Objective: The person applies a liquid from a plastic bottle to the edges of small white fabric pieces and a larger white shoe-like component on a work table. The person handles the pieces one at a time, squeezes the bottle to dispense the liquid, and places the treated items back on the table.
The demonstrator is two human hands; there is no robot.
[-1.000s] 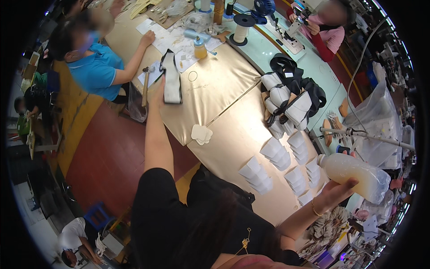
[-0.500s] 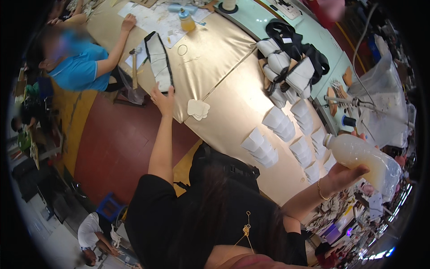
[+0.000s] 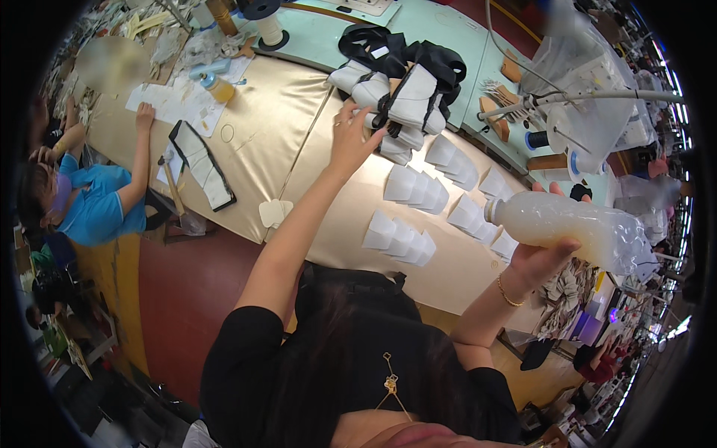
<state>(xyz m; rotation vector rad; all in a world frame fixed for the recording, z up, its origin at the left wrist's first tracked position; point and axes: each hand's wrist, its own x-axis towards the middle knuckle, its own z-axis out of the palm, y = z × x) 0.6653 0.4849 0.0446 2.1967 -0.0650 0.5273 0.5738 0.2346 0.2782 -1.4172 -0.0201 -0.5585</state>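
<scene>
My right hand [image 3: 539, 263] holds up a translucent plastic bottle [image 3: 556, 218] with cloudy pale contents, tilted almost flat, neck toward the left. At the far middle of the table, my left hand [image 3: 352, 136] reaches to the near-left side of a pile of white pieces with black edging and black straps [image 3: 414, 97]. Its thumb and fingers are apart; whether they touch the pile I cannot tell for sure. A long white panel with black edging [image 3: 202, 166] lies on the left of the table. Fanned stacks of white pieces [image 3: 414, 188] lie between my hands.
A co-worker in a blue shirt [image 3: 104, 201] sits at the left, one arm on the table. Near that arm are a hammer [image 3: 172, 183] and a yellow bottle [image 3: 217, 87]. Cream cut pieces [image 3: 275, 213] lie by the near edge. Thread spools [image 3: 267, 28] stand on the green surface behind.
My left hand has let go of the long white panel and moved right to the black-and-white pile. My right hand still holds the bottle. The head view has turned to the right.
</scene>
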